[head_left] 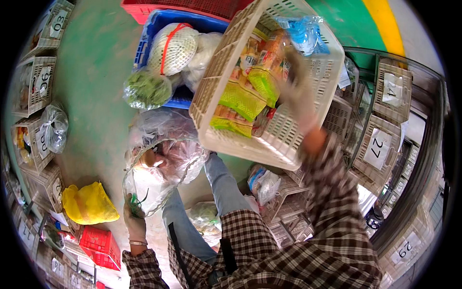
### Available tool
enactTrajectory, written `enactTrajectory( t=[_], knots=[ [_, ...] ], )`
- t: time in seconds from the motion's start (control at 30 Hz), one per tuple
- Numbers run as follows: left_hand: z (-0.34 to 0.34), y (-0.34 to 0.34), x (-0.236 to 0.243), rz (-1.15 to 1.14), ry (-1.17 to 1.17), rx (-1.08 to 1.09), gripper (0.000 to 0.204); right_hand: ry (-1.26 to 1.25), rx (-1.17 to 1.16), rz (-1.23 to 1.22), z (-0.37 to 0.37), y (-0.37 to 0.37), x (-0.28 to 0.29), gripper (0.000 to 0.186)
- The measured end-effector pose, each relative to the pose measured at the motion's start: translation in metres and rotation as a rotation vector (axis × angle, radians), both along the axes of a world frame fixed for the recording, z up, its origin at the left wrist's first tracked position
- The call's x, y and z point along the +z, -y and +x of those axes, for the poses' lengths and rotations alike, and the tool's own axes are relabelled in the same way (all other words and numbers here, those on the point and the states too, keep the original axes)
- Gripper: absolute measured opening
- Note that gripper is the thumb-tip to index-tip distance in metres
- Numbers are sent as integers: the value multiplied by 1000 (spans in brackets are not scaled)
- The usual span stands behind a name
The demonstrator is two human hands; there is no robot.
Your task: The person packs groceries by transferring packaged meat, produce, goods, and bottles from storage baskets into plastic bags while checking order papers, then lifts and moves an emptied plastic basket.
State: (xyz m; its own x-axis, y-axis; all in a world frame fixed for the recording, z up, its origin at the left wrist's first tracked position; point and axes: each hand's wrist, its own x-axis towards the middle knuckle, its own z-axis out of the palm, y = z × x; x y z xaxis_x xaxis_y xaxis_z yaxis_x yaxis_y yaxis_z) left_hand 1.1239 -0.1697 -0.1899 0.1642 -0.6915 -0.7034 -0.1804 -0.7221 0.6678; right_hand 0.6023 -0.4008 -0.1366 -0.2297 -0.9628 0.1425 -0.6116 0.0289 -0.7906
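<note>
Two hands share our load. Our right hand point(297, 91) grasps the tilted basket's point(226, 62) far rim so packets point(240, 98) slide cornerward; our left hand point(134, 219) clenches the clear bag's point(161, 159) mouth open below.

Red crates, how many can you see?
2. One red crate sits at the top edge, behind the blue crate. Another red crate is at the lower left, below the yellow bag. More may be hidden behind baskets.
</note>
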Motion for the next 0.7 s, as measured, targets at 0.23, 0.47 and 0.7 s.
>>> enactTrajectory(
  t=[0.23, 0.47, 0.7],
  knots=[
    [-59, 9, -7, -2, -57, 142, 36, -1116, -205, 696, -198, 106, -78, 92],
    [-49, 16, 1, 124, -120, 282, 34, -1122, 138, 671, -187, 128, -62, 45],
    [-32, 11, -1, 15, -68, 97, 34, -659, -36, 216, -216, 53, 23, 21]
  ],
)
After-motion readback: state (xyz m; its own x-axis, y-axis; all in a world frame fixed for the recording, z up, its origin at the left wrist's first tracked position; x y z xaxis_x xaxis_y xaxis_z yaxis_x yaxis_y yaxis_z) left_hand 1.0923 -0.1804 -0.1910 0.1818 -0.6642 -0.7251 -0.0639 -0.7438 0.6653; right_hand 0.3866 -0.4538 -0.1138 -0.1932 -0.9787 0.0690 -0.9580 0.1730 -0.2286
